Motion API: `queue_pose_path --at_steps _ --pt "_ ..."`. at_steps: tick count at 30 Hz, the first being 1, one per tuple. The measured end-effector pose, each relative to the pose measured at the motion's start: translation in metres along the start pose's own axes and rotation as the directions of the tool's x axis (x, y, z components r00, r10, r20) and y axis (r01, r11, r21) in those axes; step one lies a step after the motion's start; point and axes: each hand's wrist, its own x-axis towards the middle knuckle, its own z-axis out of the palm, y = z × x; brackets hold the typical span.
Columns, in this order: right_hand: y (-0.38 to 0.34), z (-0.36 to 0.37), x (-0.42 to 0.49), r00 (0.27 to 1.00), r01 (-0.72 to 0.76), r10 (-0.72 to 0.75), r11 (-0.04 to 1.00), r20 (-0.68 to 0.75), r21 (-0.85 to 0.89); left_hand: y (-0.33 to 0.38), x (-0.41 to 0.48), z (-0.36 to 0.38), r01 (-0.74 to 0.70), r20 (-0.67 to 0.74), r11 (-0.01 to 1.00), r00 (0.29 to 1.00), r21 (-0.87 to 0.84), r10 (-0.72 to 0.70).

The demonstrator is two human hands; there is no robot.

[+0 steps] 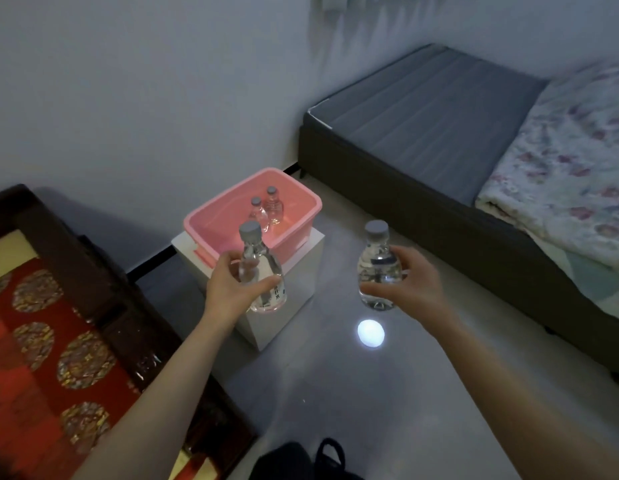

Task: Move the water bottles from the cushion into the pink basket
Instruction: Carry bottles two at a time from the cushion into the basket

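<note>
The pink basket [211, 221] rests on a white box [287, 306] by the wall. Two clear water bottles with grey caps [270, 208] stand upright inside it, at its far side. My left hand [228, 289] is wrapped around another upright water bottle [258, 261], held just in front of the basket's near rim. A second water bottle [379, 268] is upright in my right hand [412, 284], out over the floor to the right of the box. The red patterned cushion [51, 348] lies at the lower left; no bottles show on its visible part.
A dark wooden seat frame [103, 282] borders the cushion. A bed with a grey mattress [422, 119] and a floral quilt [571, 161] fills the right side. A bright light spot [370, 333] reflects on the grey floor. A black bag [301, 462] sits at the bottom edge.
</note>
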Motion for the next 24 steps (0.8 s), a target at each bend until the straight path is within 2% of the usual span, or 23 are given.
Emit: queue_pose_path --at_steps 8,24 --pt "0.001 0.006 0.111 0.993 0.059 -0.062 0.998 0.099 0.035 0.005 0.06 0.019 0.053 -0.138 0.999 0.989 0.003 -0.052" --pt "-0.009 0.087 0.332 0.944 0.111 -0.125 0.992 0.305 0.062 -0.018 0.225 0.06 0.212 -0.324 0.977 0.924 -0.014 -0.205"
